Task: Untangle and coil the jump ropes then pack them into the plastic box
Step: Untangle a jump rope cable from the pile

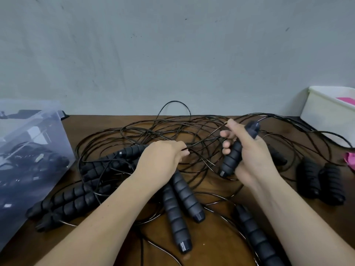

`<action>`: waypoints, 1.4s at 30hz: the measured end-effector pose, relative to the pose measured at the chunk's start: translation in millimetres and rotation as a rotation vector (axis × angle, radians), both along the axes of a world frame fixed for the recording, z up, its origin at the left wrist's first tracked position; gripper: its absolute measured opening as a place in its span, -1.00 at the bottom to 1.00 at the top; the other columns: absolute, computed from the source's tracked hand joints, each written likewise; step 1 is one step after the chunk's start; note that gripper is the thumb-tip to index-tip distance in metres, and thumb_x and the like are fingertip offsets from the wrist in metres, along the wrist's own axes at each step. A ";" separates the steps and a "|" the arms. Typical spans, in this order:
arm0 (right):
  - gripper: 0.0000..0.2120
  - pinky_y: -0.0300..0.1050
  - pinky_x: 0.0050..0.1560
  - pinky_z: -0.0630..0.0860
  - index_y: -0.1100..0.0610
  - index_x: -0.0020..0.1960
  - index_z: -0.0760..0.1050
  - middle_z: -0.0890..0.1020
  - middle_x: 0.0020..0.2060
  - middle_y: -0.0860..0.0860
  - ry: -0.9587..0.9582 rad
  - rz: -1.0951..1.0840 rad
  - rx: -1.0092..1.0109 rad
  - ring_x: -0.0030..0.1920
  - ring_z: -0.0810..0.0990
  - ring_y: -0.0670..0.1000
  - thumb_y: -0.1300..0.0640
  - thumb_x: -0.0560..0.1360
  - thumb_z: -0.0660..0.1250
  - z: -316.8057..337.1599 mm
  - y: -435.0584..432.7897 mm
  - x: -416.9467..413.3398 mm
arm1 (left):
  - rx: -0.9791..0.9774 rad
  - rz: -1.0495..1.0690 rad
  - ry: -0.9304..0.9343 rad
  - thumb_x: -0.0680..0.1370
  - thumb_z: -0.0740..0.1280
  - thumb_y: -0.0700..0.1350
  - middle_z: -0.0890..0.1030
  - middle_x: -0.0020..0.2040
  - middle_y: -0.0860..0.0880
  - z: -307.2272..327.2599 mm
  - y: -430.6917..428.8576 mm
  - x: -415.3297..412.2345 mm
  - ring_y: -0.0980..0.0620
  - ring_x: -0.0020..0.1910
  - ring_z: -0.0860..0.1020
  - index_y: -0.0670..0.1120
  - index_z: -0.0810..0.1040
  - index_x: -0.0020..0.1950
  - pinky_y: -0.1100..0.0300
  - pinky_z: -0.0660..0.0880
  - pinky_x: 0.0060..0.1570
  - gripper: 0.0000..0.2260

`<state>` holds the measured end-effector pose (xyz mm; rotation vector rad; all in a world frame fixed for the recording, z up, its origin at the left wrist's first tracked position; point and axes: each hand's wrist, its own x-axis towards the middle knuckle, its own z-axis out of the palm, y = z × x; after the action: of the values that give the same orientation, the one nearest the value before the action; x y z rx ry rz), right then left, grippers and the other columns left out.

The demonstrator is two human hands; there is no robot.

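A tangle of thin black jump-rope cords [172, 129] spreads over the middle of the brown table [211, 237]. Several black ribbed handles lie around it, among them a pair [182, 204] under my left forearm. My left hand [163, 158] reaches into the tangle and pinches a cord at its fingertips. My right hand [247, 154] grips one black handle [232, 156] upright above the cords, with its rope end near my fingers. The clear plastic box [38, 143] stands at the left with black ropes inside.
A white bin [324, 112] with something pink in it sits at the back right, and a pink object [350, 160] shows at the right edge. Two handles [320, 181] lie at the right. A grey wall rises right behind the table.
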<state>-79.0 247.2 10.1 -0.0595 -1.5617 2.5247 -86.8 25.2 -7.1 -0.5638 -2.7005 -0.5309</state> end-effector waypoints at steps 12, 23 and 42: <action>-0.83 -0.06 -0.36 0.50 0.28 -0.06 0.65 0.62 -0.37 0.18 0.118 0.081 0.415 -0.37 0.56 0.09 0.20 0.52 0.59 -24.3 -30.0 11.7 | -0.007 -0.050 0.191 0.61 0.19 -0.07 0.58 -0.17 0.02 2.4 10.8 11.7 -0.11 -0.18 0.58 -0.02 0.61 0.05 0.12 0.27 -0.19 -0.80; -0.84 -0.17 -0.34 0.42 0.13 -0.12 0.54 0.61 -0.24 0.05 0.114 0.030 0.017 -0.39 0.46 -0.01 0.17 0.51 0.51 3.5 -3.2 6.5 | 0.005 0.051 0.043 0.65 0.33 0.08 0.66 -0.10 0.08 2.2 2.1 4.7 -0.03 -0.03 0.62 0.10 0.59 0.04 -0.02 0.55 -0.02 -0.90; -0.84 -0.05 -0.36 0.49 0.28 -0.01 0.66 0.67 -0.21 0.31 0.133 0.111 0.405 -0.38 0.54 0.09 0.19 0.54 0.56 -27.6 -28.6 8.7 | -0.038 -0.025 0.156 0.58 0.10 0.02 0.58 -0.20 0.00 5.0 8.7 12.3 -0.15 -0.19 0.60 -0.02 0.61 0.00 -0.03 0.51 -0.20 -0.70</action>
<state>-70.4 218.6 -17.5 0.2480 -2.0297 2.1806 -74.5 33.9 -2.1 -0.6238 -2.5632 -0.4236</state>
